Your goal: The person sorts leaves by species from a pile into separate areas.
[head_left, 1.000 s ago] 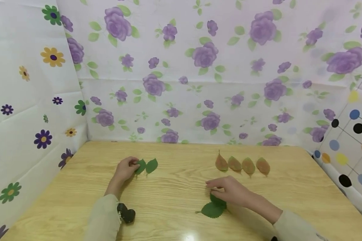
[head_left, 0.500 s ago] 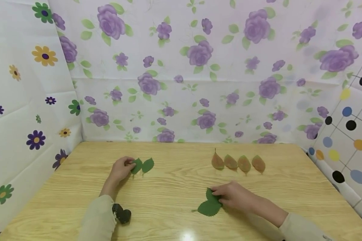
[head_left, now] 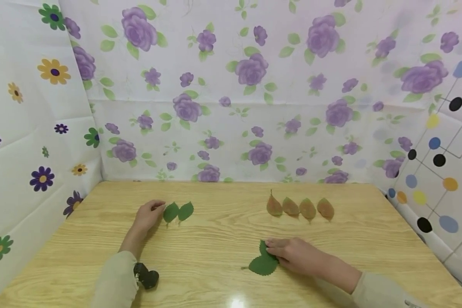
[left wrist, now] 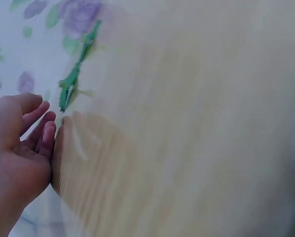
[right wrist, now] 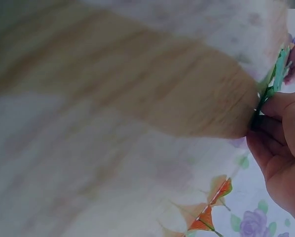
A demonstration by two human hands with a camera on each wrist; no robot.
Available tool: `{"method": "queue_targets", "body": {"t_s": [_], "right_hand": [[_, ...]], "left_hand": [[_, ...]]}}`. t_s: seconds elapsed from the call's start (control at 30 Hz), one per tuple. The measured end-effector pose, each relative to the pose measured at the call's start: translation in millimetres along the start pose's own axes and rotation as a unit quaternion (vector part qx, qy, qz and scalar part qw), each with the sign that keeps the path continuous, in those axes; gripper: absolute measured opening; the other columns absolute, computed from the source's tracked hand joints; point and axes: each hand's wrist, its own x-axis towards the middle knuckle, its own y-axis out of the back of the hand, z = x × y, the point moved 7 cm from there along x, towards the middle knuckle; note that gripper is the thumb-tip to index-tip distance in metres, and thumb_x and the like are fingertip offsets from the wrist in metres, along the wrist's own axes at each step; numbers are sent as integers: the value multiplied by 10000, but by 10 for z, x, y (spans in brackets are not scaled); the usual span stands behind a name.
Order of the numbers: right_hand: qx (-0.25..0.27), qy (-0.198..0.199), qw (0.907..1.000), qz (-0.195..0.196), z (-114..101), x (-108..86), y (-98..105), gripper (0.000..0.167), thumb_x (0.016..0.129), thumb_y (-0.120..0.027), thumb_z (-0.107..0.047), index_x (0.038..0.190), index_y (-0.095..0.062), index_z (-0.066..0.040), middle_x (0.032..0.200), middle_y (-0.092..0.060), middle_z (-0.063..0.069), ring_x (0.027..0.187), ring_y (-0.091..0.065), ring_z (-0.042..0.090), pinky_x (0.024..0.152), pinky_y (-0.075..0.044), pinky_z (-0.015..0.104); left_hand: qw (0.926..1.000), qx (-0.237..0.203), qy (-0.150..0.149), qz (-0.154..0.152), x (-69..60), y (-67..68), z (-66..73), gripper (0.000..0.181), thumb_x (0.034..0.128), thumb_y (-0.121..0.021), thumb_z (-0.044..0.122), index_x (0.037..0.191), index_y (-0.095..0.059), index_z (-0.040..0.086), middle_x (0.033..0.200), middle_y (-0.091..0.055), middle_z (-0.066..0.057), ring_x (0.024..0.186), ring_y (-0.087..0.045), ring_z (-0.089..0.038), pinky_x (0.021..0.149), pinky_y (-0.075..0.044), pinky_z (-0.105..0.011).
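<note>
Two green leaves [head_left: 185,211] with toothed edges lie side by side on the table's left half. My left hand [head_left: 147,216] rests on the table just left of them. In the left wrist view, its loosely bent fingers [left wrist: 48,138] hold nothing, and a small gap separates them from the leaves. Right of centre lie overlapping green leaves [head_left: 262,265], one with its stem pointing left. My right hand [head_left: 298,255] touches the upper one with extended fingers and covers part of it. The right wrist view shows thumb and fingertips at the leaf's edge [right wrist: 258,111].
Several reddish-brown leaves [head_left: 307,209] lie in a row at the back right of the wooden table [head_left: 215,239]. Flowered sheeting [head_left: 231,141] stands along the back edge, with patterned sheets on both sides. A black device [head_left: 146,276] sits at my left wrist.
My left hand has drawn away leftward from the green leaf it was touching. My right hand has lowered from above the overlapping green leaves, and its fingers now lie on the upper one.
</note>
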Motion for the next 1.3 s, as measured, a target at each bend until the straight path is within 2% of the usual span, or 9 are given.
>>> {"method": "queue_targets", "body": {"t_s": [0.17, 0.27, 0.43, 0.57, 0.7, 0.83, 1.03, 1.2, 1.3], "right_hand": [[-8, -22, 10000, -28, -3, -2, 2, 308, 830, -699, 50, 1136, -671, 74, 1213, -616, 220, 1091, -620, 302, 824, -537, 310], [-4, -14, 10000, -29, -13, 0, -1, 311, 832, -699, 49, 1140, -667, 77, 1215, -614, 222, 1095, -617, 308, 830, -536, 318], [87, -12, 10000, 9, -18, -15, -16, 329, 832, -700, 50, 1158, -657, 78, 1230, -605, 224, 1109, -608, 316, 841, -531, 324], [140, 48, 9998, 98, -17, -29, -23, 336, 830, -702, 51, 1162, -654, 78, 1236, -603, 220, 1114, -605, 313, 846, -527, 321], [97, 74, 9998, 136, -10, -37, -13, 341, 830, -702, 51, 1167, -657, 71, 1237, -607, 215, 1117, -605, 308, 843, -530, 322], [88, 46, 9999, 114, -2, -37, -20, 342, 836, -700, 43, 1175, -658, 60, 1244, -607, 206, 1126, -602, 301, 849, -530, 325], [76, 4, 9998, 197, -15, -37, -2, 341, 822, -716, 41, 1158, -664, 68, 1232, -616, 204, 1107, -613, 305, 841, -533, 324], [41, 10, 9997, 221, -14, -41, -17, 349, 818, -727, 29, 1157, -660, 73, 1230, -616, 204, 1096, -617, 310, 832, -535, 309], [60, 15, 9997, 227, -11, -42, -28, 351, 820, -729, 19, 1160, -660, 70, 1229, -618, 200, 1093, -619, 306, 832, -535, 305]], "left_hand": [[9993, -124, 294, -217, -61, -34, 66, 461, 1036, -437, 220, 1388, -403, -75, 1381, -393, -303, 1272, -365, -457, 1035, -347, -547], [9994, -33, 253, -232, -134, -55, 185, 480, 1027, -430, 198, 1400, -359, -96, 1423, -318, -340, 1293, -325, -499, 1030, -337, -586], [9976, 385, -578, -8, -280, -217, 602, 431, 983, -474, 99, 1332, -418, -146, 1399, -303, -387, 1052, -478, -470, 906, -449, -565], [9903, 570, -1264, -101, -495, -561, 999, 350, 950, -558, 98, 1248, -543, -85, 1271, -490, -298, 987, -537, -363, 838, -495, -513], [9746, 850, -1929, -753, -792, -1006, 1377, 279, 900, -642, 82, 1139, -625, -59, 1118, -614, -211, 999, -586, -364, 815, -517, -464], [9477, 1148, -2573, -1500, -1052, -1386, 1626, 257, 855, -693, 42, 1075, -654, -85, 1056, -648, -201, 926, -617, -356, 775, -531, -398], [9125, 1285, -3103, -2335, -1233, -1839, 1719, 209, 874, -704, 49, 1056, -704, -53, 1093, -689, -128, 1018, -649, -224, 857, -506, -253], [8960, 1487, -3276, -2603, -1343, -2084, 1733, 244, 843, -734, 56, 1070, -711, -32, 1057, -700, -82, 967, -637, -104, 835, -475, -167], [8837, 1873, -3458, -2539, -1427, -2159, 1757, 273, 823, -748, 50, 1086, -710, -9, 1085, -689, -61, 1000, -610, -93, 879, -462, -190]]}}
